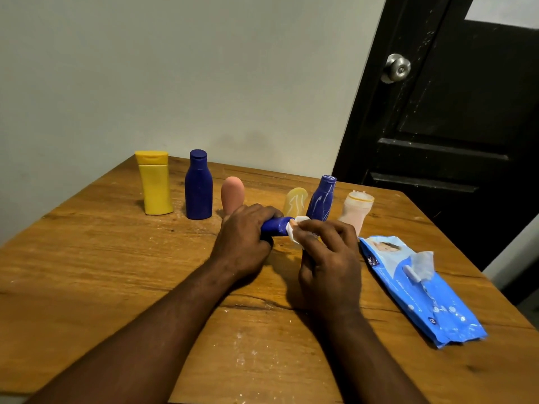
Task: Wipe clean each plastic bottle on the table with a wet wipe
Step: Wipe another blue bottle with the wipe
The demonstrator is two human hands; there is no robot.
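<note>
My left hand [243, 234] grips a small blue bottle [277, 227] held on its side just above the table. My right hand [326, 255] pinches a white wet wipe [296, 228] against the bottle's right end. Behind them stands a row of bottles: a yellow bottle [154, 183], a dark blue bottle [199, 186], a pink bottle [232, 193], a pale yellow bottle [295, 201], a streaked blue bottle [321, 199] and a whitish open-topped bottle [355, 209].
A blue wet-wipe pack [420, 290] lies at the right of the wooden table [102, 272], a wipe poking from its opening. A grey wall stands behind the table. A black door [455, 126] with a metal knob is at the right.
</note>
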